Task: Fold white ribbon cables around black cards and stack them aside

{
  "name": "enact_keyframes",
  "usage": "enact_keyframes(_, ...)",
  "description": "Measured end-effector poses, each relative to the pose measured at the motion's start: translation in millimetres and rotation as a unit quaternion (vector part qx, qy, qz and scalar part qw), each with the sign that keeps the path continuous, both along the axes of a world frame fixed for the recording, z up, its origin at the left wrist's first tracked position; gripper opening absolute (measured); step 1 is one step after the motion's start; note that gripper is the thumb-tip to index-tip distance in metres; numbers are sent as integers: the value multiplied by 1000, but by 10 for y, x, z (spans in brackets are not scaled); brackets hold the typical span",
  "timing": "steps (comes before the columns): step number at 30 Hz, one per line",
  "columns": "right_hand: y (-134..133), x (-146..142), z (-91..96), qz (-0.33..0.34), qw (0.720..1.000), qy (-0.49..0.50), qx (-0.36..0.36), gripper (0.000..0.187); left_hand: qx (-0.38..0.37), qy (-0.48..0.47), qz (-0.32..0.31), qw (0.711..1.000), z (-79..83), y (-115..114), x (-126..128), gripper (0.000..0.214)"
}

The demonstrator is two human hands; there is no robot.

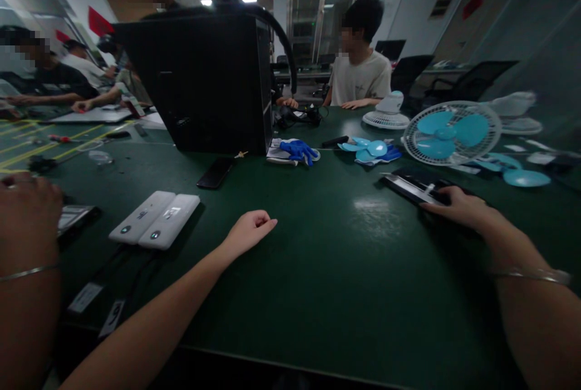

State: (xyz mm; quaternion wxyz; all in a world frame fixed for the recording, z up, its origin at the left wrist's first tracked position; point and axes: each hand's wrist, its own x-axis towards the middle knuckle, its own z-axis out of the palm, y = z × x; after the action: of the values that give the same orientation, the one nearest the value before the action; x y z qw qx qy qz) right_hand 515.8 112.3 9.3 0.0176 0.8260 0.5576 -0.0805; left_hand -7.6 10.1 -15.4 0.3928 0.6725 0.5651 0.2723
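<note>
My left hand (250, 230) rests on the green tabletop (313, 281), fingers curled into a loose fist and thumb pointing right; nothing shows in it. To the right, my right hand (460, 205) grips the near end of a black flat case (406, 189) with a shiny silvery strip along it. The thumb lies over its edge, while the other fingers are partly hidden. Two white power banks (157, 220) with cables lie left of my left hand. A black phone (215, 173) is farther back.
A big black computer case (204, 81) stands at the back. Blue-and-white gloves (295, 152), blue fan blades (365, 148) and a caged fan (451, 132) lie along the far right. Another person's hand (27, 214) is at the left edge. A person (361, 69) sits opposite.
</note>
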Motion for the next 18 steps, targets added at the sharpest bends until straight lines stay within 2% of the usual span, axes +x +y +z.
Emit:
enact_keyframes(4,-3,509,-122,-94,996,14,4,96,2,-14,-2,1000,-11,4,0,35)
enact_keyframes(7,-20,753,-194,-142,989,32,23,95,-3,-24,-2,1000,5,-3,7,35)
enact_keyframes(10,-68,781,-175,-185,981,40,33,97,-8,-25,0,1000,31,-15,15,35)
enact_keyframes(14,-144,613,-90,-270,959,56,70,94,-13,-20,1,1000,42,-21,11,36)
enact_keyframes(18,-164,628,-162,-307,944,50,105,88,-8,-17,3,1000,27,-15,4,37)
